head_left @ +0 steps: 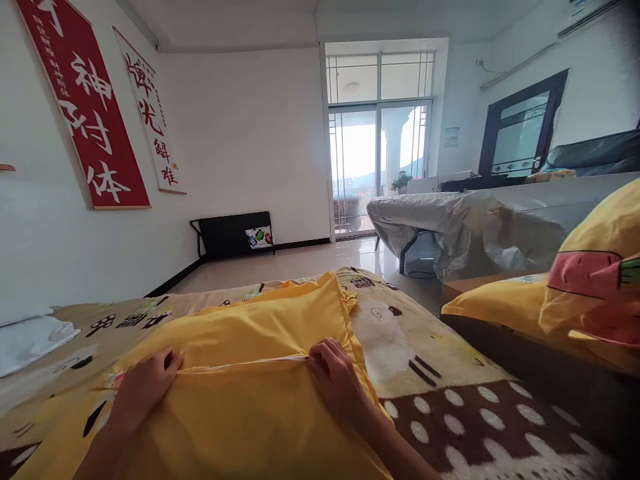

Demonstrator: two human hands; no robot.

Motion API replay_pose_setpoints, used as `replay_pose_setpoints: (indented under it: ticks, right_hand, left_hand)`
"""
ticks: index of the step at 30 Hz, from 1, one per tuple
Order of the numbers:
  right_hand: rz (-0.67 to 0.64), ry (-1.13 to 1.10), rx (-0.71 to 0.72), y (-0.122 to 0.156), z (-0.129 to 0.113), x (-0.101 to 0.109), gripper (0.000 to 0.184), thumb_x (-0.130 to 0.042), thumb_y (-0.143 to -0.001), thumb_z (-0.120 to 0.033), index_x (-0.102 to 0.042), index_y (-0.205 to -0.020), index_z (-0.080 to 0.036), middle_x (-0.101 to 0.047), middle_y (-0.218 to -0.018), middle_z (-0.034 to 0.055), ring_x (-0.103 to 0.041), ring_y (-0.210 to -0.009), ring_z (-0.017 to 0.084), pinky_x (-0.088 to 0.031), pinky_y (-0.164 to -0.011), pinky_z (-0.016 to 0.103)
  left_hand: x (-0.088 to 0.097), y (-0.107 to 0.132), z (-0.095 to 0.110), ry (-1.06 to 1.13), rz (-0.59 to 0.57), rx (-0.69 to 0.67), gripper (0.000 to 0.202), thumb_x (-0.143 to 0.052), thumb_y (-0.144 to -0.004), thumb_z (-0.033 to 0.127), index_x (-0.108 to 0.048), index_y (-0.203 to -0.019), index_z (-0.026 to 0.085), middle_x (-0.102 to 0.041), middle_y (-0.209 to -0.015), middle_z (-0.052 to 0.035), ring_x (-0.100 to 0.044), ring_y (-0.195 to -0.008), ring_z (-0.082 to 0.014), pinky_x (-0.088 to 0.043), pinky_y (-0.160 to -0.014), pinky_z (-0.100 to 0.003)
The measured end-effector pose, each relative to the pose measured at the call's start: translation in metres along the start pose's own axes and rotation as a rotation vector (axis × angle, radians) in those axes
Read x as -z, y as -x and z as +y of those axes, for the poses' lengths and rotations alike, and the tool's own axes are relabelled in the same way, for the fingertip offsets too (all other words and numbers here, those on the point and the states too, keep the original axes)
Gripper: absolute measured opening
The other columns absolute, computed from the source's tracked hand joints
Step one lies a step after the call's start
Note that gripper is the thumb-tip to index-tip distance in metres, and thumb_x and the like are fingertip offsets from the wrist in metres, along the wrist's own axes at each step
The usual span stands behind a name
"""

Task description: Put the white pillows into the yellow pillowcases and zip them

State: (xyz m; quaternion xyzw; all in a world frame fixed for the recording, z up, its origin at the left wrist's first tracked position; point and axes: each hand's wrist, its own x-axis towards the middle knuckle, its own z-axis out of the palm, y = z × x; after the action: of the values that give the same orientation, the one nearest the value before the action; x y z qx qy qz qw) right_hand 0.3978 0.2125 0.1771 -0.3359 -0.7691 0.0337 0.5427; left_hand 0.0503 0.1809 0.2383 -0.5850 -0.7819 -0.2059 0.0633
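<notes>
A patterned blanket [385,337] is bearing the yellow pillowcase [245,423] under the fingers [323,350] — left hand [144,383] and right hand [336,379] are both pinching its slit [245,364] — seemingly not yet closed between them.

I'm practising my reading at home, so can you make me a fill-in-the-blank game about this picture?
1. The left hand and the right hand both hold a pillow cover that is coloured ____.
2. In the picture, the hand nearer the plant is the ____ one.
3. The bigger wall banner has white writing on a ____ background.

Missing words: yellow; right; red.
</notes>
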Motion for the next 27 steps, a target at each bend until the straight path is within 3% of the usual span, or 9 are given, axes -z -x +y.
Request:
replay_pose_setpoints:
  ticks: [3,6,9,12,17,22,27]
  right_hand:
    - [-0.009,-0.021,0.087,0.000,-0.019,0.007,0.011,-0.052,-0.089,-0.013,-0.050,-0.081,-0.020,-0.056,-0.077,0.0007,-0.049,-0.073,0.015,-0.040,-0.067,0.025]
    - [-0.034,0.023,0.235,0.002,-0.038,0.016,0.010,-0.047,-0.092,-0.013,-0.050,-0.084,-0.019,-0.055,-0.078,0.0022,-0.047,-0.074,0.015,-0.039,-0.069,0.027]
    - [-0.158,0.081,0.341,0.002,-0.051,0.027,0.013,-0.044,-0.093,-0.011,-0.050,-0.084,-0.017,-0.055,-0.078,0.0034,-0.046,-0.074,0.016,-0.039,-0.070,0.028]
    - [-0.285,0.134,0.377,0.001,-0.055,0.035,0.016,-0.042,-0.094,-0.012,-0.050,-0.081,-0.017,-0.054,-0.077,0.0035,-0.045,-0.073,0.016,-0.037,-0.068,0.028]
    - [-0.420,0.222,0.298,-0.001,-0.041,0.037,0.017,-0.043,-0.095,-0.014,-0.051,-0.080,-0.017,-0.054,-0.079,0.0035,-0.046,-0.074,0.016,-0.038,-0.068,0.029]
    - [-0.521,0.265,0.214,-0.005,-0.026,0.039,0.016,-0.045,-0.092,-0.008,-0.054,-0.083,-0.019,-0.057,-0.083,0.0036,-0.049,-0.077,0.017,-0.041,-0.068,0.030]
    - [-0.526,0.252,0.210,-0.009,-0.026,0.043,0.020,-0.045,-0.089,-0.005,-0.058,-0.086,-0.019,-0.058,-0.085,0.0042,-0.051,-0.078,0.018,-0.042,-0.070,0.031]
  left_hand:
    - [0.016,0.027,0.061,0.111,0.168,-0.307,0.030,-0.038,-0.085,0.041,-0.059,-0.077,0.022,-0.068,-0.086,-0.0059,-0.063,-0.087,-0.0245,-0.045,-0.082,-0.038]
    - [0.027,0.064,0.119,0.263,0.000,-0.722,0.021,-0.042,-0.090,0.033,-0.058,-0.101,0.024,-0.065,-0.099,-0.0030,-0.060,-0.095,-0.0184,-0.046,-0.084,-0.031]
    - [0.029,0.092,0.151,0.290,-0.101,-0.916,0.010,-0.044,-0.089,0.020,-0.053,-0.090,0.023,-0.063,-0.088,-0.0005,-0.059,-0.081,-0.0161,-0.046,-0.072,-0.027]
    - [0.019,0.101,0.155,0.283,-0.035,-0.961,0.012,-0.044,-0.087,0.013,-0.047,-0.078,0.021,-0.060,-0.077,-0.0004,-0.056,-0.070,-0.0159,-0.042,-0.061,-0.026]
    - [0.003,0.100,0.141,0.216,-0.017,-0.928,0.020,-0.040,-0.091,0.014,-0.048,-0.073,0.020,-0.057,-0.073,-0.0006,-0.054,-0.065,-0.0152,-0.038,-0.058,-0.026]
    - [-0.009,0.099,0.144,0.082,-0.066,-0.864,0.017,-0.043,-0.085,0.009,-0.054,-0.080,0.020,-0.059,-0.076,-0.0030,-0.053,-0.067,-0.0192,-0.041,-0.062,-0.031]
    - [-0.026,0.094,0.151,0.065,0.087,-0.851,0.019,-0.043,-0.080,0.003,-0.054,-0.086,0.018,-0.057,-0.091,-0.0070,-0.051,-0.083,-0.0233,-0.042,-0.073,-0.037]
